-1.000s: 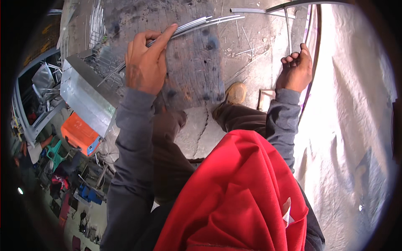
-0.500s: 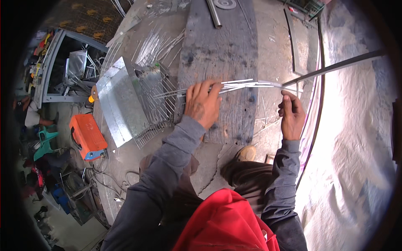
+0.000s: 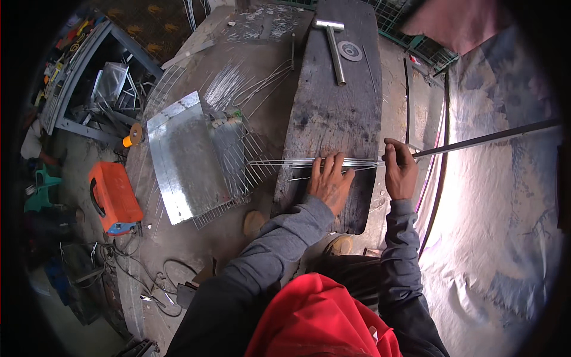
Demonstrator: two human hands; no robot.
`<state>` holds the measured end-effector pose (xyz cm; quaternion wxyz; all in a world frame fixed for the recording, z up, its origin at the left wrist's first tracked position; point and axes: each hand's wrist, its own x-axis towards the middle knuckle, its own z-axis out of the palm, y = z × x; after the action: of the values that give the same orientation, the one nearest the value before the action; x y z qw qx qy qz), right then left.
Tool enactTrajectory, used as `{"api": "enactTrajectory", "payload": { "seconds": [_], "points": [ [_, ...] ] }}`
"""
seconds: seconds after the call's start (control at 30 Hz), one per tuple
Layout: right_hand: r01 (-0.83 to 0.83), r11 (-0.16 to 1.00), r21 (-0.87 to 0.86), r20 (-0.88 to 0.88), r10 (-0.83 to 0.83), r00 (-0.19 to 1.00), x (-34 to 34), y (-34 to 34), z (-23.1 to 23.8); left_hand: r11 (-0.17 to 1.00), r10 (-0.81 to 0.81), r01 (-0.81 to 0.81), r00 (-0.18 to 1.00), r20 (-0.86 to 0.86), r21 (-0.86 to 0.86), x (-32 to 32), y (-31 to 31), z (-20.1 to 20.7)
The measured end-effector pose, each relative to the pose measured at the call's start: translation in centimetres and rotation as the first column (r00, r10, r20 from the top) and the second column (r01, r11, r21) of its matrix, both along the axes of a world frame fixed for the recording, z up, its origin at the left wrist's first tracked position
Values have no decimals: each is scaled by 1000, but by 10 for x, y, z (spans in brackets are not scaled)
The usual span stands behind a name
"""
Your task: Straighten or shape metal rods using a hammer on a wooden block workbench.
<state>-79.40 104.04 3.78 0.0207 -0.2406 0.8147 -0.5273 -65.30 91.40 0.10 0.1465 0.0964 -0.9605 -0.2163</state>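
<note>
A bundle of thin metal rods (image 3: 291,162) lies across a dark, worn wooden board (image 3: 333,113). Its left end reaches over a wire grid (image 3: 247,152). My left hand (image 3: 329,185) rests on top of the rods, fingers spread and touching them. At the rods' right end is my right hand (image 3: 400,172), closed with fingers bent together. Whether it grips anything is hidden. Just beyond it, a long dark metal bar (image 3: 488,140) slants off to the right.
A hammer-shaped metal tool (image 3: 335,53) and a grinding disc (image 3: 350,51) lie up the board. Sheet metal (image 3: 184,157) covers part of the grid, with loose rods (image 3: 223,86) behind. An orange machine (image 3: 114,196) and cables (image 3: 160,291) are at left. A pale sheet (image 3: 488,238) hangs right.
The view has shifted, bringing the whole hammer-shaped tool into sight. My left hand has spread over the rods, nearer their right end. My right hand has come closer to the bundle's end.
</note>
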Motion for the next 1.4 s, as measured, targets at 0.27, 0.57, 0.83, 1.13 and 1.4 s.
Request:
{"api": "enactTrajectory", "payload": {
  "seconds": [0.27, 0.57, 0.83, 1.13, 1.4],
  "points": [
    [19, 848, 529, -204, 106, 973, -142, -199, -2, 985, -170, 170, 985, 24, -31, 9, 63, -12],
    [105, 619, 778, -284, 198, 938, -226, -225, -39, 955, -220, 249, 959, -179, 160, 10, 75, -7],
    [277, 461, 843, -419, 238, 876, -255, -206, 19, 904, -381, 363, 924, 39, 226, 26, 64, 32],
    [47, 982, 181, 227, -88, 970, 14, -33, 73, 894, -384, 234, 840, 384, 382, 54, 5, 39],
    [346, 917, -198, 346, -265, 900, 104, 37, 105, 969, -11, -35, 983, 184, 243, 39, -43, 33]
  ]
}}
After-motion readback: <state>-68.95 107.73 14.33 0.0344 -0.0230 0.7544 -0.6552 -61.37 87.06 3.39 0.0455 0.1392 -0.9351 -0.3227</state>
